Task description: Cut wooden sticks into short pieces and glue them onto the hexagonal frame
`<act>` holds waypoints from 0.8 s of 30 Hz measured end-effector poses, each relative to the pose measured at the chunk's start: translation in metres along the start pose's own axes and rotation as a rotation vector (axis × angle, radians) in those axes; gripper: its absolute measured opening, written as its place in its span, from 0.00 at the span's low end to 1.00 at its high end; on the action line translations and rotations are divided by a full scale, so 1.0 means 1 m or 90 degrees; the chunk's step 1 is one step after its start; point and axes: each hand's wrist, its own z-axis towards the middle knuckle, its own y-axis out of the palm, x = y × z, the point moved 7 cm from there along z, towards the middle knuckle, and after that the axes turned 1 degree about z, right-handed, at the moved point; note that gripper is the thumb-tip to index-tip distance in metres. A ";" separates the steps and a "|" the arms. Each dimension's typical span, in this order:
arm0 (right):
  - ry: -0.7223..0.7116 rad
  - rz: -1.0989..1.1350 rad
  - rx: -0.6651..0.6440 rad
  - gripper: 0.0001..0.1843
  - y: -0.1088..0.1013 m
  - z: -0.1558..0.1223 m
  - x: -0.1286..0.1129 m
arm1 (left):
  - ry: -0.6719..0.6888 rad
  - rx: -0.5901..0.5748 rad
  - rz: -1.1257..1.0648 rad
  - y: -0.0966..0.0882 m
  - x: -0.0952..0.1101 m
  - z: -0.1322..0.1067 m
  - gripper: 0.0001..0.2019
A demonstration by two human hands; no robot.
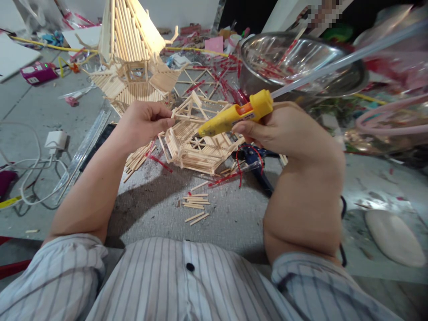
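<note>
My right hand (pixel 284 131) is closed round a yellow hot-glue gun (pixel 236 113) with a clear glue stick (pixel 334 62) poking out of its back. The nozzle points left and down at a small model section built of wooden sticks (pixel 192 147) on the grey floor. My left hand (pixel 143 120) pinches a thin wooden stick (pixel 182 117) against the top of that section, close to the nozzle. Behind it stands a taller stick-built tower with a pointed roof (pixel 129 49).
Loose sticks (pixel 197 207) lie on the floor in front of me. A metal bowl (pixel 301 62) holding red scraps sits at the upper right. A white charger with cable (pixel 55 140) and a clear ruler (pixel 85 149) lie at left. A blue tool (pixel 257 162) lies under my right hand.
</note>
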 end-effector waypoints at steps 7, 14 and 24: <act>-0.008 -0.009 0.003 0.33 -0.001 0.000 0.002 | -0.005 0.013 0.006 0.002 0.004 -0.001 0.06; -0.005 -0.016 0.026 0.36 -0.004 0.001 -0.004 | 0.000 0.013 0.023 0.005 0.008 -0.003 0.07; 0.058 0.166 0.133 0.32 -0.020 -0.007 0.014 | -0.023 -0.001 0.020 0.016 0.010 0.004 0.08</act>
